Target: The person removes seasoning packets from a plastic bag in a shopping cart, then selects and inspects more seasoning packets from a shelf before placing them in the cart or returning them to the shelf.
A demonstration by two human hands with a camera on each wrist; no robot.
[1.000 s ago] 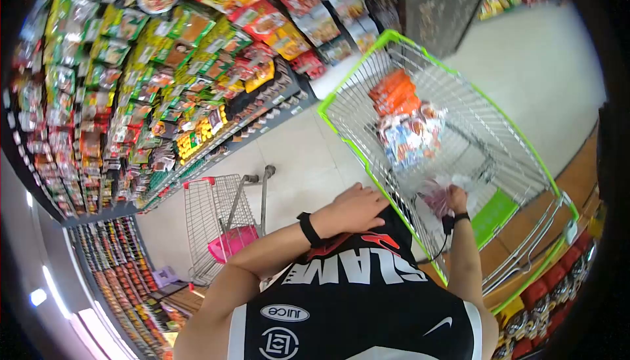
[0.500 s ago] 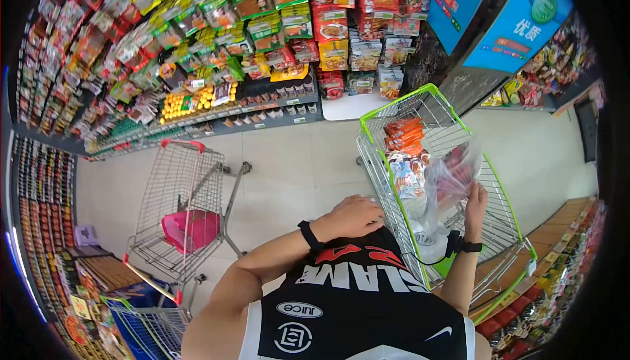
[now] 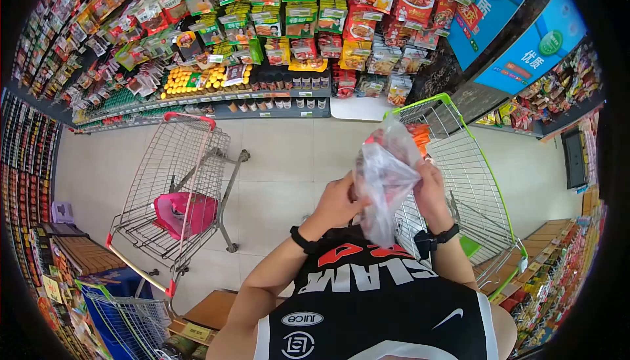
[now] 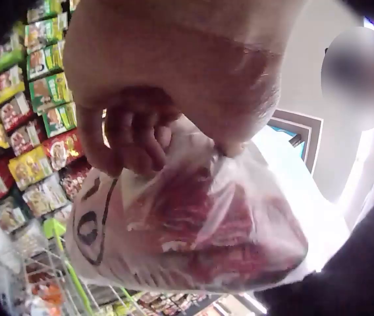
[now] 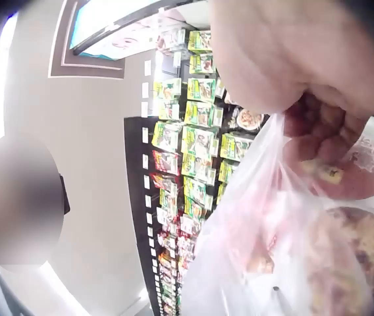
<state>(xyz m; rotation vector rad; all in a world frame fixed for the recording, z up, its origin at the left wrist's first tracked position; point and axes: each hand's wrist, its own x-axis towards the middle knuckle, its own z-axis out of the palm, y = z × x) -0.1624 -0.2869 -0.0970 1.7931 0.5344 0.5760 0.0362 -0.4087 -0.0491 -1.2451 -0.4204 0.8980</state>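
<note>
A thin see-through plastic bag with dark red contents is held up in front of the chest, over the near left side of the green-rimmed shopping cart. My left hand grips the bag's left side; in the left wrist view its curled fingers and thumb pinch the gathered plastic above the red contents. On the other side, my right hand pinches the plastic, which stretches from its fingertips in the right wrist view. Orange packets show in the cart behind the bag.
Another cart with a pink bag stands on the tiled floor to the left. Shelves of hanging food packets run along the far side. A blue-signed pillar rises at the far right, and wooden-edged displays line the near right.
The bag has been lifted out of the cart by my right hand and brought left toward the chest. My left hand has left the cart's side and taken hold of the bag.
</note>
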